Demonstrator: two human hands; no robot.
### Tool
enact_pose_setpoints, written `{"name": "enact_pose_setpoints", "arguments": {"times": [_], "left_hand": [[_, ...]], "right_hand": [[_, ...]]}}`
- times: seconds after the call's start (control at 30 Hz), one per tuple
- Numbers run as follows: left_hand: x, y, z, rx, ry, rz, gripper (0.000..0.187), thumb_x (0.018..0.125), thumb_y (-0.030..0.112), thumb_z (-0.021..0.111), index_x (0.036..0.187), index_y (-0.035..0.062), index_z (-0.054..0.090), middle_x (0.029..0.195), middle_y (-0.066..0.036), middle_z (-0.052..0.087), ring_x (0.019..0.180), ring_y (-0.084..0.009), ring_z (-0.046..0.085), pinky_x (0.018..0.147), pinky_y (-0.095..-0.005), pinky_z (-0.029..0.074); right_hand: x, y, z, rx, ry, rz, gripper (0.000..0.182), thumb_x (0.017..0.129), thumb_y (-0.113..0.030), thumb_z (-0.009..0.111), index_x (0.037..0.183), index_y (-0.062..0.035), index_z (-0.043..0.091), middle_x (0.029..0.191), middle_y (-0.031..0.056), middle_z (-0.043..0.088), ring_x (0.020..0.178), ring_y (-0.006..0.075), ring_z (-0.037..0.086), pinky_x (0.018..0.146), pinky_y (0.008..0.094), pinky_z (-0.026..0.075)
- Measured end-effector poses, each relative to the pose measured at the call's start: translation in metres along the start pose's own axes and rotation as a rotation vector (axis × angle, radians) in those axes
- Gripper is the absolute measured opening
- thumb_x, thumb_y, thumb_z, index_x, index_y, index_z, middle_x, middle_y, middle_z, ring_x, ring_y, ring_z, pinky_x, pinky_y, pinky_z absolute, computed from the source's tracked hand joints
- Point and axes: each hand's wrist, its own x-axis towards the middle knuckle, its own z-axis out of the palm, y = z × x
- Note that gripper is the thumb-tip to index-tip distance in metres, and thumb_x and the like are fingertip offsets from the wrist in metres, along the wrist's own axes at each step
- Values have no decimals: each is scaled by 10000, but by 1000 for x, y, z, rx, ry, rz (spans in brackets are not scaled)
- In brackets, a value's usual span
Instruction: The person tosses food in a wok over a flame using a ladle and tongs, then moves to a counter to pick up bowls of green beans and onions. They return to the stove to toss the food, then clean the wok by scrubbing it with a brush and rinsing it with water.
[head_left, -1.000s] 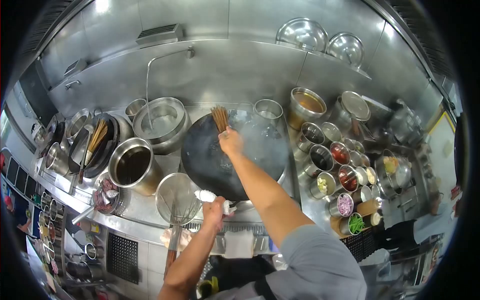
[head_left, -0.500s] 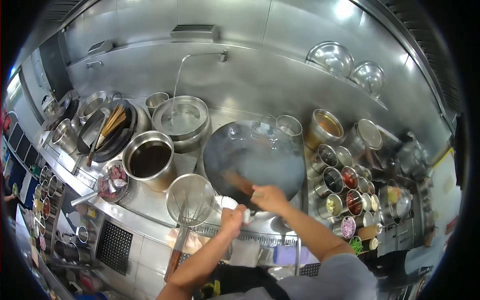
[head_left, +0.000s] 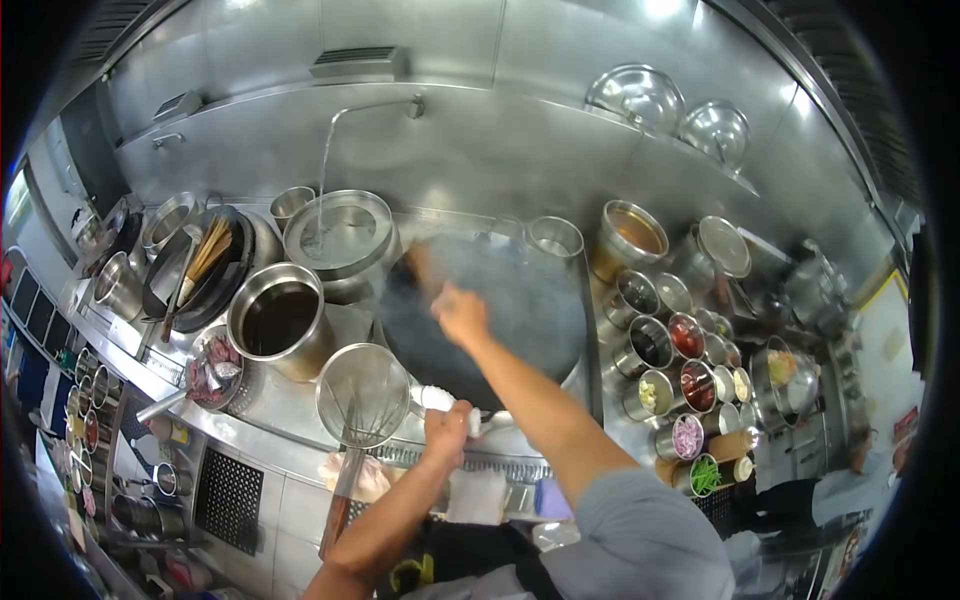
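Observation:
A dark round wok (head_left: pixel 500 340) sits in the centre of the counter, with steam over its bowl. My right hand (head_left: pixel 461 314) is closed round the end of a brown brush (head_left: pixel 423 266), whose blurred bristles are at the wok's upper left wall. At the near rim, my left hand (head_left: pixel 450 430) is closed on a white cloth (head_left: pixel 434 398) wrapped at the wok's handle. Left of that hand, a mesh strainer (head_left: pixel 362 395) with a wooden handle lies across a pot, with a wire whisk shape over its mesh.
Water runs from a tap (head_left: pixel 372 106) into a steel pot (head_left: pixel 338 230). A pot of dark liquid (head_left: pixel 283 318) stands at the left. Seasoning containers (head_left: pixel 650 343) crowd the right. Another wok (head_left: pixel 240 255) holds a bamboo brush.
My right hand has moved with the brush from the wok's near side up and left to its far left wall. My left hand keeps its hold on the cloth. The whole view has shifted slightly.

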Motion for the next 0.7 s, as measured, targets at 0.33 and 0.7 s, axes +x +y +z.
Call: {"name": "enact_pose_setpoints", "arguments": {"times": [0.33,0.7], "left_hand": [[-3,6,9,-54,70,52,159,812,111,605,806,-43,566,742,-126,608,581,-203,594,428,-354,471],[7,-12,10,-130,54,42,204,829,123,607,870,-75,633,766,-109,632,621,-212,626,520,-352,560]], "right_hand": [[38,-3,5,-284,-52,-196,457,771,-338,677,1160,-99,686,1037,205,682,1035,350,638,871,448,491],[52,36,-32,-593,-57,126,427,820,-360,646,1187,-142,633,1111,181,658,995,370,643,812,488,529]]}}
